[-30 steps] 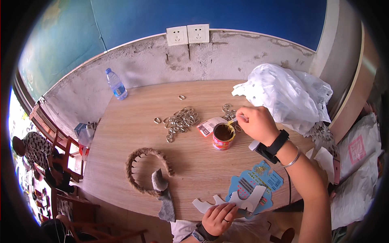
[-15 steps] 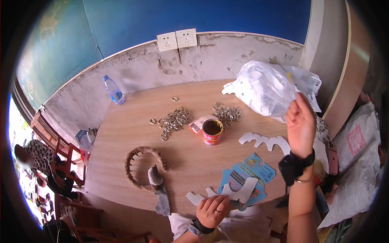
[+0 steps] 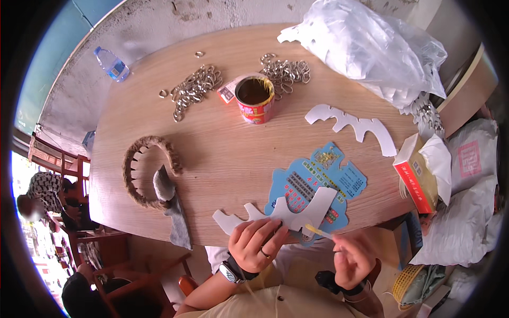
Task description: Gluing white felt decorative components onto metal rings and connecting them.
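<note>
1. Yellow coats the tip of the slim stick that our right hand pinches between its fingers, close by the white scalloped piece; contact we cannot tell.
2. Our left hand lays its fingers, close together, over that piece's near edge; with the thumb hidden, we cannot tell whether they pinch.
3. We seem to be applying the yellow stuff; the next stroke calls for a steady piece and a light touch.
4. Under part of it lies a blue card, on the worktop.
5. Farther out stands an open red tin.
</note>
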{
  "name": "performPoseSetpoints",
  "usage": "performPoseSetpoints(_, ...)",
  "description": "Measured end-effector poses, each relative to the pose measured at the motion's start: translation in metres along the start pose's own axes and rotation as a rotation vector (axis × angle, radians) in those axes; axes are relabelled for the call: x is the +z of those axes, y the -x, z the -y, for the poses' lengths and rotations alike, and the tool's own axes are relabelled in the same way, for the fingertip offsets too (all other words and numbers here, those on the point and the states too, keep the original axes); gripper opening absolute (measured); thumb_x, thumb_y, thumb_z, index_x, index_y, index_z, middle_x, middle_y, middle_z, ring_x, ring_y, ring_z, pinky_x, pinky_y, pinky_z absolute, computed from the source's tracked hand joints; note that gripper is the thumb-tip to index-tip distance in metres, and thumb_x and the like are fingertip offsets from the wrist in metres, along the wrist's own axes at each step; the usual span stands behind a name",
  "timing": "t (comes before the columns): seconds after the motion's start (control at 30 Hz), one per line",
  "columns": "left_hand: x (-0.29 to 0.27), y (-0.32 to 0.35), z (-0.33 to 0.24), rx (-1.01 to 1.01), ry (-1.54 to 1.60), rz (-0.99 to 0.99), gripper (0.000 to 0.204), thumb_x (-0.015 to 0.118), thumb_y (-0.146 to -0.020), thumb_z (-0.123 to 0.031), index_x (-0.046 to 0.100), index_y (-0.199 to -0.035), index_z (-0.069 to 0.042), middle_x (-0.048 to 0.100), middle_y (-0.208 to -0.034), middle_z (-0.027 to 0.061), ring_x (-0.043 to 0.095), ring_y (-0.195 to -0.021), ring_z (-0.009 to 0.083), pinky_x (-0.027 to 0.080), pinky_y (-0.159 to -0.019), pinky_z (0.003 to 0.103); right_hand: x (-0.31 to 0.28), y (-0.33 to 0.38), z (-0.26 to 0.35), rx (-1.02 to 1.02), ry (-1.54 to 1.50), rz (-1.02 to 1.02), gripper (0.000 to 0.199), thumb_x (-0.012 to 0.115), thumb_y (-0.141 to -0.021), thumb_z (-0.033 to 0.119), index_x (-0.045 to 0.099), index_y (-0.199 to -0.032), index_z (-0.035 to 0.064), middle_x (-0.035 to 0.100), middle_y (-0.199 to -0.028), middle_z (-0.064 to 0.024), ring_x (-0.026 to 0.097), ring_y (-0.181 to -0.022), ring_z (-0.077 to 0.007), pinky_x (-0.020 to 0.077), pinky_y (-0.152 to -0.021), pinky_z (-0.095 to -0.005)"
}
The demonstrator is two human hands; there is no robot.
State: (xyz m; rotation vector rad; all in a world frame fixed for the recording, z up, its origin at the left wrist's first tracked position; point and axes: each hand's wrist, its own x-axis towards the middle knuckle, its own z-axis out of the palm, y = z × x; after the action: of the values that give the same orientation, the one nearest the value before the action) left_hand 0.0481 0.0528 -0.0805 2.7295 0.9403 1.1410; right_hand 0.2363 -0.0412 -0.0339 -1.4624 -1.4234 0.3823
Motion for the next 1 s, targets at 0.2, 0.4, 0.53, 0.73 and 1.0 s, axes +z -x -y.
performPoseSetpoints(0.2, 0.000, 0.002, -0.002, -0.018, 0.001, 0.038, 0.030, 0.073, -0.067, -0.014, 0.065, -0.097, -0.015, 0.065, -0.094, -0.0001, 0.063, -0.082, 0.0168, 0.047, -0.067, 0.030, 0.009, 0.018, -0.016, -0.170, 0.141, 0.096, 0.033, 0.064, -0.073, 0.014, 0.066, -0.106, 0.0082, 0.054, -0.078, 0.0002, 0.051, -0.066, -0.0154, 0.0426, -0.057, -0.0289)
performPoseSetpoints(0.4, -0.002, 0.003, -0.001, -0.034, 0.010, 0.090, 0.024, 0.070, -0.074, -0.016, 0.068, -0.098, -0.014, 0.067, -0.096, -0.0003, 0.061, -0.086, 0.0131, 0.046, -0.068, 0.025, 0.012, 0.020, -0.024, -0.237, 0.207, 0.195, 0.035, 0.059, -0.076, 0.021, 0.063, -0.108, 0.0085, 0.048, -0.077, -0.0011, 0.047, -0.064, -0.0166, 0.0381, -0.059, -0.0322)
performPoseSetpoints(0.53, -0.004, 0.000, 0.001, -0.039, 0.027, 0.118, 0.020, 0.071, -0.073, -0.013, 0.068, -0.094, -0.014, 0.067, -0.095, -0.0011, 0.061, -0.085, 0.0129, 0.046, -0.068, 0.025, 0.014, 0.018, -0.021, -0.233, 0.223, 0.213, 0.034, 0.060, -0.076, 0.022, 0.063, -0.108, 0.0101, 0.046, -0.076, 0.0000, 0.045, -0.064, -0.0155, 0.0366, -0.059, -0.0314)
performPoseSetpoints(0.73, -0.003, 0.002, 0.001, -0.019, 0.000, 0.111, 0.016, 0.071, -0.073, -0.012, 0.067, -0.088, -0.014, 0.067, -0.096, -0.0024, 0.061, -0.085, 0.0131, 0.046, -0.068, 0.024, 0.017, 0.018, -0.021, -0.205, 0.269, 0.233, 0.034, 0.060, -0.078, 0.024, 0.061, -0.109, 0.0118, 0.044, -0.077, 0.0002, 0.044, -0.063, -0.0149, 0.0353, -0.059, -0.0318)
performPoseSetpoints(1.0, -0.004, 0.005, 0.001, -0.012, -0.006, 0.119, 0.021, 0.065, -0.074, -0.012, 0.069, -0.094, -0.015, 0.067, -0.098, -0.0023, 0.061, -0.088, 0.0136, 0.045, -0.070, 0.025, 0.013, 0.019, -0.018, -0.224, 0.257, 0.240, 0.035, 0.058, -0.076, 0.022, 0.061, -0.110, 0.0132, 0.043, -0.079, -0.0004, 0.044, -0.063, -0.0147, 0.0346, -0.058, -0.0323)
